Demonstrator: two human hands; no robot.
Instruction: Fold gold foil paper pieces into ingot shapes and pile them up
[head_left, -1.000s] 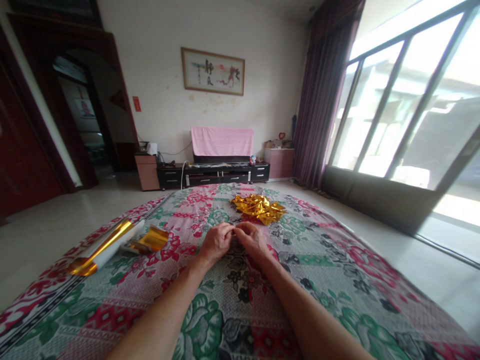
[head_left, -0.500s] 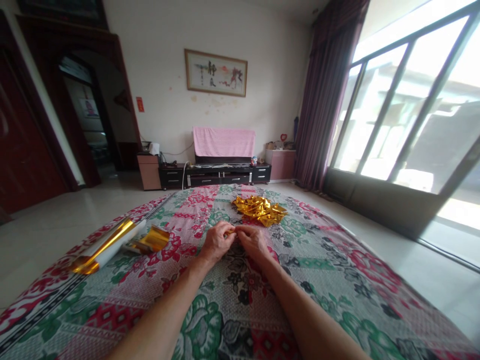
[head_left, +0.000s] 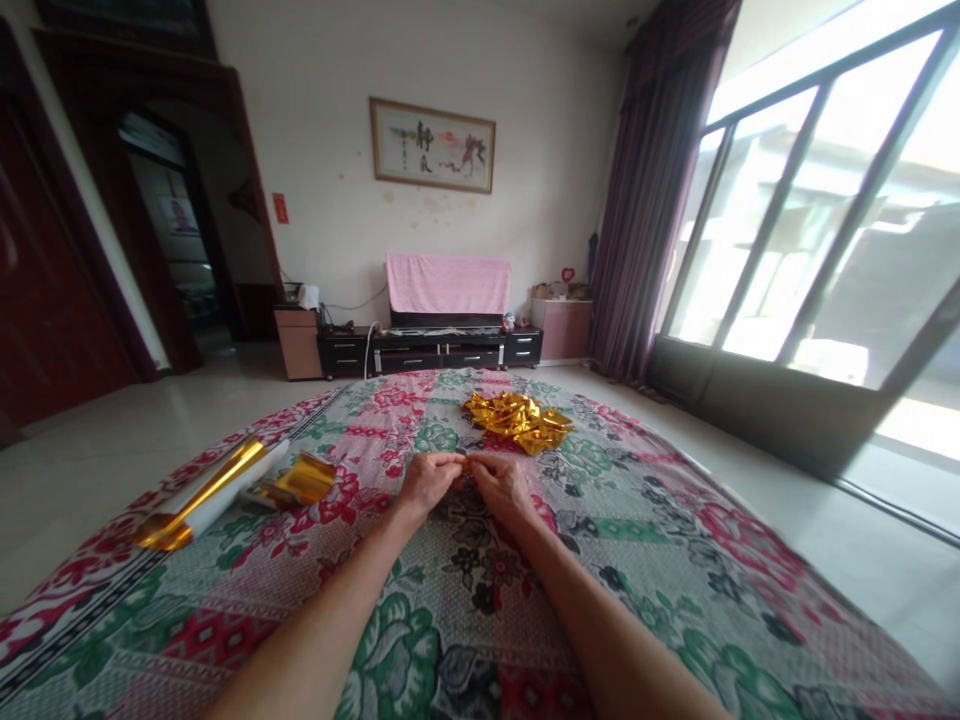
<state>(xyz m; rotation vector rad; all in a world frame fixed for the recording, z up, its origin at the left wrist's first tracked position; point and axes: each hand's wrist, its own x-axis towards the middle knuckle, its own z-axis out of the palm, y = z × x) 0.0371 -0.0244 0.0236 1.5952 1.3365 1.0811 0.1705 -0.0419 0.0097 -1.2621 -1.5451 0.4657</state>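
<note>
My left hand (head_left: 431,484) and my right hand (head_left: 501,486) meet fingertip to fingertip above the middle of the flowered tablecloth (head_left: 525,580). Both are closed in a pinch on a small piece of gold foil (head_left: 466,465), mostly hidden by the fingers. Just beyond them lies a heap of folded gold foil pieces (head_left: 519,420). Off to the left rest a roll of gold foil (head_left: 217,495) with a white side showing and a few curled gold foil sheets (head_left: 304,480).
Across the room, a pink cloth (head_left: 448,284) covers a screen on a low black cabinet (head_left: 409,360). A framed picture (head_left: 433,145) hangs on the wall. Large windows and a purple curtain (head_left: 637,200) stand on the right, a dark doorway on the left.
My left fingers have straightened from a curled grip into a flatter pinch, and the left hand has shifted slightly left. The foil heap and roll lie about as before.
</note>
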